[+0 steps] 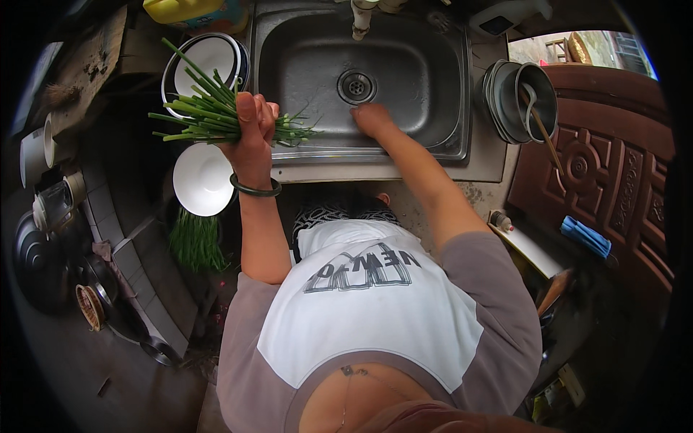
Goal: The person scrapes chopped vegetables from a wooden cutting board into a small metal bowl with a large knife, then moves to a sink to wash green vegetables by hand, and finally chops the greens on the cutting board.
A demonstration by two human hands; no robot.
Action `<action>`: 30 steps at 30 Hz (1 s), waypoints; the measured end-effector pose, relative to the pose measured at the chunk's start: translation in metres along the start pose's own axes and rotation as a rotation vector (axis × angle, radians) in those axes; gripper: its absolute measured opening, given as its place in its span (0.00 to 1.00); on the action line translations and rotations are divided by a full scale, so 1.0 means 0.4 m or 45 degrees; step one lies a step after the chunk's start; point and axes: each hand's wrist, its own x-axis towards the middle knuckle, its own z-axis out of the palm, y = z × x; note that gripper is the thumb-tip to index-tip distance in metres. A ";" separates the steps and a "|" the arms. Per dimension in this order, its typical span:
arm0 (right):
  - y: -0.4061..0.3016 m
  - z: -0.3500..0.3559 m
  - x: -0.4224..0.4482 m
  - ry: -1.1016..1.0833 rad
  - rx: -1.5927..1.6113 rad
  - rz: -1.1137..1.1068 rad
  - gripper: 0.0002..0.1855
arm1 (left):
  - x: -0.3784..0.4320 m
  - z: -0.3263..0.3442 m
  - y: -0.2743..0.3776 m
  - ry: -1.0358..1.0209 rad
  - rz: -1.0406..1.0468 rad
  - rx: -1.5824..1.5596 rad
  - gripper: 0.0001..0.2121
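Note:
My left hand (253,119) is closed around a bunch of green flowering chive stalks (203,116), raised over the left edge of the stainless steel sink (303,65). The cut ends point left, and small pale buds show on the right side of my fist. A dark bangle circles that wrist. Down in the sink, my right hand (373,120) is beside the drain strainer (356,86), its fingers bent and mostly hidden from above. Whether it grips anything is not visible. More long green leaves (197,241) hang or lie below a white bowl (203,181) at the left.
White basins (203,59) are stacked left of the sink, with a yellow jug (187,11) behind. The tap (361,21) is at the sink's back. Stacked bowls and a steel pot (536,103) stand at the right, near a carved brown door (595,162).

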 end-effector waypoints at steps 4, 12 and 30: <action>0.015 0.039 0.019 -0.212 -0.258 -0.164 0.08 | -0.040 0.054 0.050 -0.027 0.095 0.024 0.23; 0.048 -0.303 -0.426 0.123 1.141 -0.030 0.03 | -0.173 0.271 0.182 -0.331 0.224 -0.050 0.23; -0.097 0.542 -2.058 0.400 0.978 2.320 0.26 | -0.807 1.342 -0.212 -1.630 -0.361 0.056 0.18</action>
